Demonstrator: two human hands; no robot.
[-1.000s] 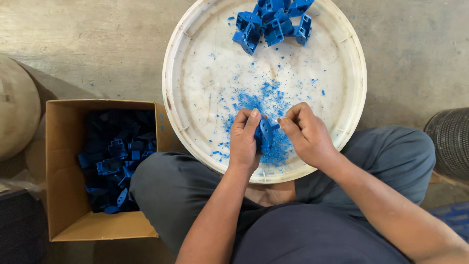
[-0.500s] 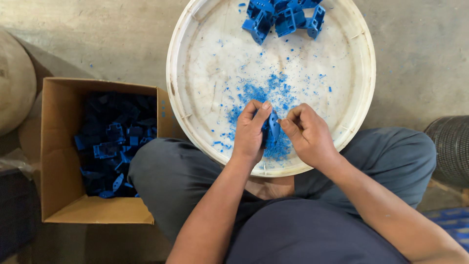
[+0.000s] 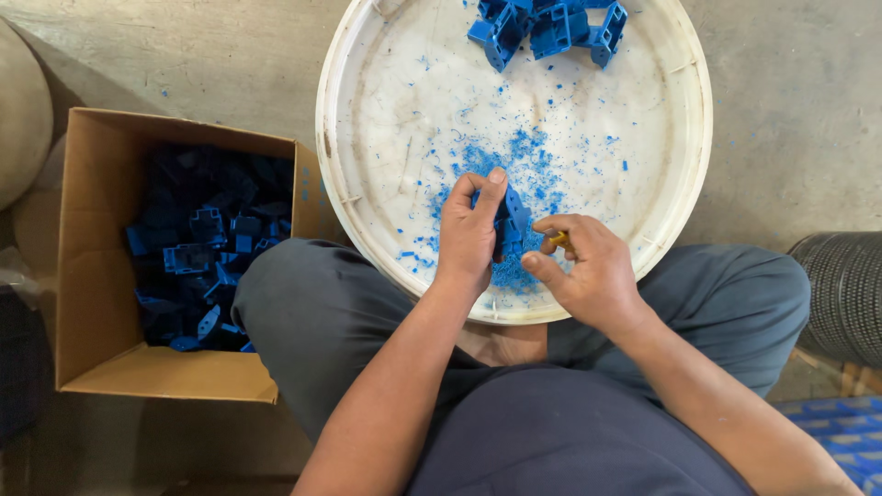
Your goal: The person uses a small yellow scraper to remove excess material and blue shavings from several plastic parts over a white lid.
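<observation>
Open brown cardboard box (image 3: 92, 276) on floor at left, flaps up, holding blue plastic parts (image 3: 197, 257).

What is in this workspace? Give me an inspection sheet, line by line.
Surface: round white plastic tray on the lap, dusted with blue shavings.
Job's things: blue moulded plastic part in left hand; small yellow-handled tool in right hand.
Clutter: pile of blue parts at tray's far edge.
Fingers: both hands closed.
Cables: nothing seen.
Surroundings: brown cardboard box of blue parts, concrete floor.
</observation>
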